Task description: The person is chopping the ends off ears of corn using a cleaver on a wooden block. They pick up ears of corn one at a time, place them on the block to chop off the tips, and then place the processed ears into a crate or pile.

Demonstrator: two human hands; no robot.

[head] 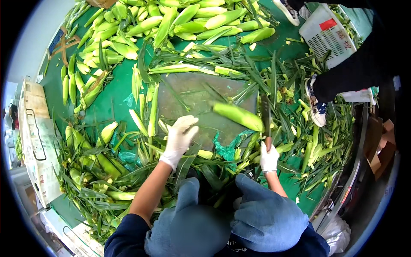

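My left hand [181, 138], in a white glove, is held over the left front of a dark cutting board [199, 86]. Its fingers are apart and nothing is in it. My right hand [269, 157], gloved too, grips the brown handle of a knife [266, 115]. The broad blade points away from me beside the board's right edge. A green-husked ear of corn [239, 117] lies slantwise over the board between my hands. Its far-left end looks blurred, and its near-right end is close to the blade. Crumpled green plastic [224, 146] lies at the board's front edge.
Many husked corn ears [192, 24] are heaped beyond the board. Cut leaves and husks [96, 173] pile up at left and at right. Another person's shoe [316, 102] stands at right, near a white plastic crate [329, 38]. More white crates [40, 138] line the left.
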